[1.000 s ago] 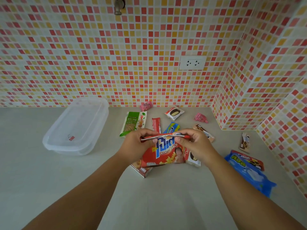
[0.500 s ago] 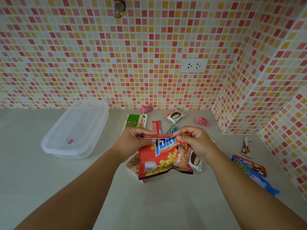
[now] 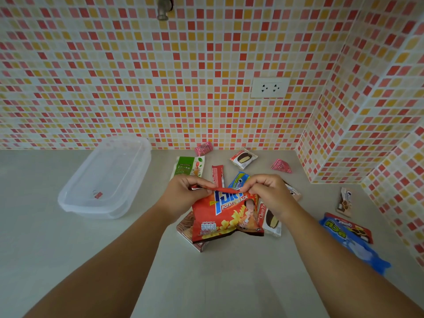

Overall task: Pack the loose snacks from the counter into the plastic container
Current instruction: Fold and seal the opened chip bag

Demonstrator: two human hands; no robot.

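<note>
From the head camera, both hands hold a red potato snack bag (image 3: 226, 216) by its top seam, above the middle of the counter (image 3: 229, 283). The left hand (image 3: 183, 193) pinches the seam's left end with curled fingers and thumb; the right hand (image 3: 267, 191) pinches the right end the same way, knuckles up. The bag hangs crumpled below the two grips, its lower edge over a brown snack box (image 3: 190, 232) and beside a Choco Pie packet (image 3: 270, 220).

The clear plastic container (image 3: 105, 180) sits toward the counter's back left, well apart from the hands, with only a small red label showing inside.

Other snacks lie loose near the back edge: a green packet (image 3: 189, 167), a red stick pack (image 3: 216, 174), a blue Oreo packet (image 3: 238, 180), another chocolate pie packet (image 3: 243, 158) and two pink candies (image 3: 203, 148) (image 3: 281, 166). A blue wafer pack (image 3: 353, 243) lies at the right edge.
</note>
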